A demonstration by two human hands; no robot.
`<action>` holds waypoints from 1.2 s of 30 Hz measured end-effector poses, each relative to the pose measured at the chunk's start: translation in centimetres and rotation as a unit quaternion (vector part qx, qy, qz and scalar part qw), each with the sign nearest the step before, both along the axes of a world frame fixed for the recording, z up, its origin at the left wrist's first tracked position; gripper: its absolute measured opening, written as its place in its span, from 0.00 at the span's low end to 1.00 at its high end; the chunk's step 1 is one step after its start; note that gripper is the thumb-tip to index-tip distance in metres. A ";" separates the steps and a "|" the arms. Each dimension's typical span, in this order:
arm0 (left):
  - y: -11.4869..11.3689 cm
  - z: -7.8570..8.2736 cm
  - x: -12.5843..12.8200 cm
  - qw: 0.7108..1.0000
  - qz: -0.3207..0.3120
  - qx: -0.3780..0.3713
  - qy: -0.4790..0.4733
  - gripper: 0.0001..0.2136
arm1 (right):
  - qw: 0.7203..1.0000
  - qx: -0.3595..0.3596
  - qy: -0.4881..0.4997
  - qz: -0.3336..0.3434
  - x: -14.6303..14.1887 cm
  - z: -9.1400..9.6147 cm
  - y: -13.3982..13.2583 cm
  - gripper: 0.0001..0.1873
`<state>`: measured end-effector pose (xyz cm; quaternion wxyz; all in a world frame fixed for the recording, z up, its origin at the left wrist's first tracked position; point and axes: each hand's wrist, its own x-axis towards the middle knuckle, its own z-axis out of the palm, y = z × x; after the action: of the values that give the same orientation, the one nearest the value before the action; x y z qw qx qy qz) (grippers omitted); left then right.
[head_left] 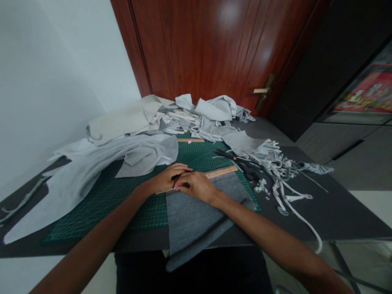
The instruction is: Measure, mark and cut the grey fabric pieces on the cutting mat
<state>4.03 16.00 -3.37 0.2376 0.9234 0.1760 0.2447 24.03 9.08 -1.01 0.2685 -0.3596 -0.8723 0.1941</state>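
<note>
A dark grey piece of fabric (196,216) lies on a green cutting mat (107,200) and hangs over the table's front edge. A wooden ruler (222,172) rests along the fabric's far edge. My left hand (169,177) presses flat on the ruler's left end, fingers stretched out. My right hand (196,185) sits just beside it on the fabric, fingers pinched around a thin dark marking tool (177,177) at the ruler's edge.
Black scissors (241,163) lie right of the ruler, beside a heap of light grey fabric strips (281,171). Piles of pale fabric (171,118) cover the back and left of the dark table (337,212). A second ruler (190,140) lies farther back. A wooden door (214,45) stands behind.
</note>
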 end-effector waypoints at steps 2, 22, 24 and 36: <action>-0.1 0.1 0.0 1.000 0.005 -0.002 0.002 0.17 | 1.000 0.000 -0.003 0.001 0.1 0.0 -0.2 0.04; -0.2 0.5 0.0 1.000 0.013 0.020 0.021 0.17 | 0.998 0.011 -0.055 -0.030 0.6 0.9 -0.4 0.05; -0.3 0.6 0.1 0.999 0.014 0.023 0.019 0.18 | 0.998 0.008 -0.057 -0.031 0.7 1.0 -0.4 0.05; -0.7 1.2 0.5 0.999 0.024 0.022 0.029 0.12 | 0.998 0.015 -0.055 -0.032 1.7 0.7 0.0 0.05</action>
<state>4.55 15.28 -2.12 0.2063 0.9306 0.1996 0.2273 25.72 9.10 -0.27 0.2318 -0.3935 -0.8764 0.1528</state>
